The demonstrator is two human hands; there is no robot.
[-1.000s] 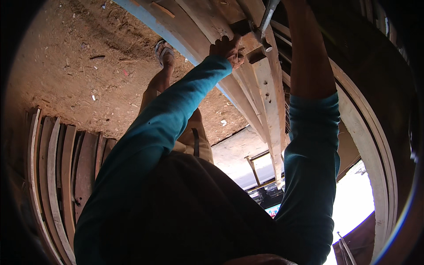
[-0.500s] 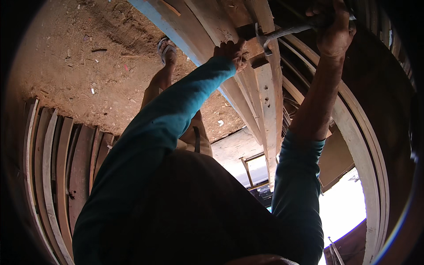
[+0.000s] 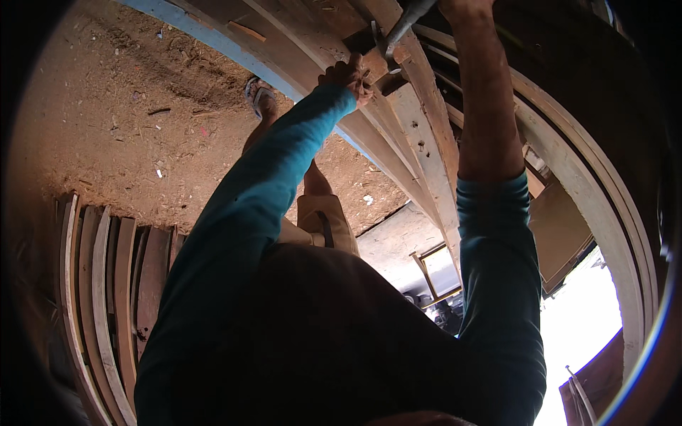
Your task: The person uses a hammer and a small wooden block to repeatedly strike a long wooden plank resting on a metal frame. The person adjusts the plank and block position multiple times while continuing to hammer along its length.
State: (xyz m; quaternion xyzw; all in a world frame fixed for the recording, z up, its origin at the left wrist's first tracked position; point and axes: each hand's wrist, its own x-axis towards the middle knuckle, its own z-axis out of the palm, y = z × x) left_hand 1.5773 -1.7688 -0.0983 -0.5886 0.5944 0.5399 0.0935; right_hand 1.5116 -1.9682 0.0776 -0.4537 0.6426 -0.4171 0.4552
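Observation:
My right hand [image 3: 465,7], partly cut off by the top edge, is closed round the handle of a claw hammer [image 3: 418,10]. The hammer's metal head rests at or just above a short wooden block [image 3: 374,62] set between long timbers; contact cannot be made out. Just left of the head, my left hand [image 3: 347,79] lies against the timbers with its fingers bent and drawn together. Whatever they grip is hidden. Beside that hand, a pale plank [image 3: 420,135] with dark holes runs toward me.
Several boards [image 3: 103,284] stand stacked at the lower left. Curved-looking long planks [image 3: 593,184] run down the right side. A blue-edged beam [image 3: 277,84] borders the dirt floor [image 3: 156,121], which is strewn with chips. A sandalled foot [image 3: 261,96] stands by that beam.
My right hand has swung left and away from me, turning the hammer handle steeper. The hammer head is a little closer to my left hand, which keeps its place on the timbers. The view has shifted.

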